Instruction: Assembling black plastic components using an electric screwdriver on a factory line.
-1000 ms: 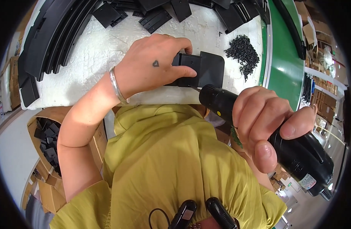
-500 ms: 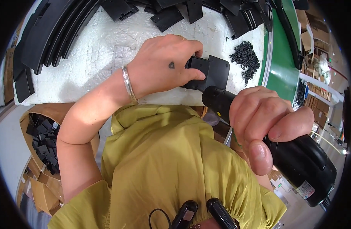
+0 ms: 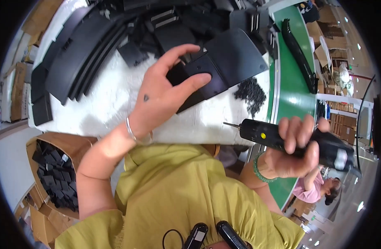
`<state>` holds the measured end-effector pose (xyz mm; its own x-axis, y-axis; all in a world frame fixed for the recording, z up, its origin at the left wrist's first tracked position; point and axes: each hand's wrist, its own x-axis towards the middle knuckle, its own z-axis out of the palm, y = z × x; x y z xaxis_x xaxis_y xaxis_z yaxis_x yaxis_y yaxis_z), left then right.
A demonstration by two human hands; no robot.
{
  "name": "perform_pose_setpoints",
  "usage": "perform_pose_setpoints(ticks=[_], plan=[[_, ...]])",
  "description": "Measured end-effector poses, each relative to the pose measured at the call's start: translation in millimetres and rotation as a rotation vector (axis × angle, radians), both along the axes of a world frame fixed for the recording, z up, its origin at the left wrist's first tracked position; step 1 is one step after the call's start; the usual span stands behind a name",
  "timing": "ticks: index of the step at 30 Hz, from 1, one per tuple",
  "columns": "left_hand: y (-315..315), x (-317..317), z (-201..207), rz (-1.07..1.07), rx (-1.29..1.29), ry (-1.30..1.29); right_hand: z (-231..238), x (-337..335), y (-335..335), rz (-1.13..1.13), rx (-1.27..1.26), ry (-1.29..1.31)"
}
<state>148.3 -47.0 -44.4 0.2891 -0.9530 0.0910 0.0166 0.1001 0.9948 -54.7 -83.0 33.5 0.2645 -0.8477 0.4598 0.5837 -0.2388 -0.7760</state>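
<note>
My left hand point(image 3: 163, 91) grips a flat black plastic panel point(image 3: 236, 58) by its left part, with the thumb on top and the forefinger around the far edge. The panel is tilted above the white work surface. My right hand point(image 3: 298, 143) is wrapped around a black electric screwdriver point(image 3: 261, 132). Its thin metal bit point(image 3: 231, 124) points left, apart from the panel. Beyond the panel's near right corner lies a heap of small black screws point(image 3: 251, 96).
Curved black panels point(image 3: 80, 62) stand stacked at the far left, with more black parts point(image 3: 174, 35) along the back. A cardboard box point(image 3: 80, 145) of black pieces stands at left. A long black strip point(image 3: 298, 54) rests on the green surface point(image 3: 291, 99). Another person point(image 3: 308, 189) is at right.
My left hand and the panel have moved away from the body, and the panel has turned. The screwdriver has drawn off the panel, baring its bit. Another person has come into view.
</note>
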Motion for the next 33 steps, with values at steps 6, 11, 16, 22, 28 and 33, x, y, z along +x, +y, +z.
perform_pose_setpoints(ticks=[6, 11, 16, 22, 28, 33], plan=[[14, -47, 16, -0.049, -0.050, 0.398, -37, 20, 3, -0.195, 0.139, 0.444], [15, -12, 42, -0.508, 0.202, 0.837, -26, 9, 6, 0.014, 0.248, 0.451], [47, 24, 33, -0.513, 0.305, 0.756, -37, -33, 18, -0.090, 0.121, 0.601], [72, 35, 37, -0.157, 0.027, 0.031, -37, -3, 6, 0.028, 0.270, 0.310], [118, 52, 48, 0.181, -0.121, 0.433, -19, 48, 7, 0.429, 0.020, 0.460], [192, 177, 9, 0.946, -0.031, 0.026, -32, 38, -13, 0.175, 0.126, 0.505]])
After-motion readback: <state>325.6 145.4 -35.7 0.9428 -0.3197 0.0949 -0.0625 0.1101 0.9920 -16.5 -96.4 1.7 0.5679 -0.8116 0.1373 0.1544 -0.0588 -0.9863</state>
